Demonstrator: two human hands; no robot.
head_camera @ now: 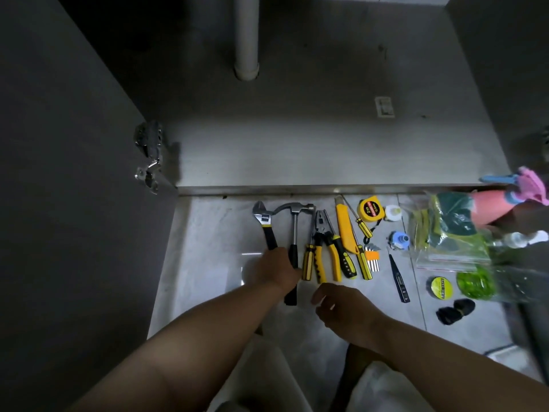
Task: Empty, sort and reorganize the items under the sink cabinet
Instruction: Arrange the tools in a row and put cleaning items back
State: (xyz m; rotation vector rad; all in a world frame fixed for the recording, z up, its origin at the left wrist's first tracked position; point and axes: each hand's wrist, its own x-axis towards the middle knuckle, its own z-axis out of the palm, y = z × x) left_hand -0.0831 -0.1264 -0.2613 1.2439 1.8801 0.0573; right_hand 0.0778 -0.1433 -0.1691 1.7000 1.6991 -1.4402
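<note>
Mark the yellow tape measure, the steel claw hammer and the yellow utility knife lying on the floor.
Yellow tape measure (370, 210): head view, on its labelled face.
Steel claw hammer (294, 230): head view, on its metal shaft.
Yellow utility knife (345, 230): head view, on its mid-body.

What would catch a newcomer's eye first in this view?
A row of yellow-and-black hand tools lies on the pale tiled floor, from a steel adjustable wrench at left to a round yellow tape measure. The left hand is at the black grip of the steel claw hammer. Behind, a white drain pipe stands in the grey cabinet.
</note>
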